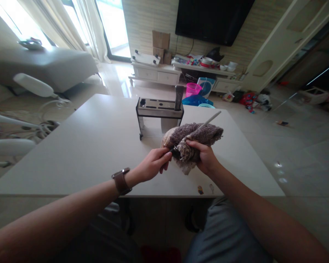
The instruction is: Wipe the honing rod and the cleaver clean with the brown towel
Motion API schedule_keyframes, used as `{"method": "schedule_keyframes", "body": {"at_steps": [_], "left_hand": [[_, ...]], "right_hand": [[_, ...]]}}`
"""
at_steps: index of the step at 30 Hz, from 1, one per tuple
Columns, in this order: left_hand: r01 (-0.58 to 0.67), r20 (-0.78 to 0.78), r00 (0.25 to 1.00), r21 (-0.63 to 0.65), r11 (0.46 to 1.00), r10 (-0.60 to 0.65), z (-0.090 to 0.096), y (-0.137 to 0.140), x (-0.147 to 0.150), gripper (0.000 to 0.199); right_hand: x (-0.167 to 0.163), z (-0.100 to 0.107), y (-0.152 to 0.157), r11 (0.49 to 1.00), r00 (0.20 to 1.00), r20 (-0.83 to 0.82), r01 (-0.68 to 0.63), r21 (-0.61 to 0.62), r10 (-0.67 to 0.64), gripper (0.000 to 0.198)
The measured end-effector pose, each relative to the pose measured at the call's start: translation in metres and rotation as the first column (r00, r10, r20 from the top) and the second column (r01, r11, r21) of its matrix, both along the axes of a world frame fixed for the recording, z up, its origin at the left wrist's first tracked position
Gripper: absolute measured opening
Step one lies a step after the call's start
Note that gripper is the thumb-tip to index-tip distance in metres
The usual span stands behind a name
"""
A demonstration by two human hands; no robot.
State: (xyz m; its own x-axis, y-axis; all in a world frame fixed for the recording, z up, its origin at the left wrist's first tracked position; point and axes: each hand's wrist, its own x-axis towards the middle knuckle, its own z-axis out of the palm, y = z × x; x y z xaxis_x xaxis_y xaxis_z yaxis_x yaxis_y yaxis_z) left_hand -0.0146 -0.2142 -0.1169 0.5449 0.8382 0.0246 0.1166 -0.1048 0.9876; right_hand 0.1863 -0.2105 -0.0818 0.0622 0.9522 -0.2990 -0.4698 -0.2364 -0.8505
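Note:
My left hand (160, 159) is closed around the black handle (175, 151) of what looks like a sharpening rod. The rod's pale grey, blunt end (214, 117) sticks out beyond a brown and beige towel (189, 131), which hides its middle. My right hand (205, 155) grips the towel from the right, thumb on top, around the rod. Behind the towel a metal knife block (153, 106) with black edges stands on the white table (98, 146). One cleaver-like knife (178, 96) sits in its right slot, handle up, its broad blade below.
Two small stickers or trinkets, one a yellow figure (200, 189), lie near the table's front edge. Past the far edge are a pink basket (193, 89) and a blue plastic item (197, 100). A white chair (34, 84) stands at left.

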Motion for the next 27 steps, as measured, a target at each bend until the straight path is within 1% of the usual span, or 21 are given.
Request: {"method": "schedule_keyframes", "body": {"at_steps": [6,10,16,27], "left_hand": [[-0.004,-0.025,1.000,-0.004,1.000,0.004,0.0003,-0.0003,0.0006,0.044],[0.001,-0.019,1.000,-0.006,1.000,-0.001,0.0000,-0.0009,0.0008,0.043],[-0.002,-0.028,1.000,-0.013,1.000,0.001,-0.0014,-0.0002,0.0003,0.043],[0.005,-0.039,0.999,-0.014,1.000,-0.005,-0.0011,-0.0010,0.0005,0.044]], "right_hand": [[0.0013,-0.0036,0.0020,1.000,1.000,-0.001,-0.009,0.009,0.009,0.027],[0.0008,-0.0027,0.0022,1.000,1.000,-0.004,-0.024,-0.009,0.024,0.027],[-0.0015,-0.0014,0.0016,0.999,1.000,-0.015,-0.014,-0.035,0.014,0.024],[-0.0018,-0.0022,0.0011,0.999,1.000,-0.011,-0.017,-0.030,0.017,0.022]]}}
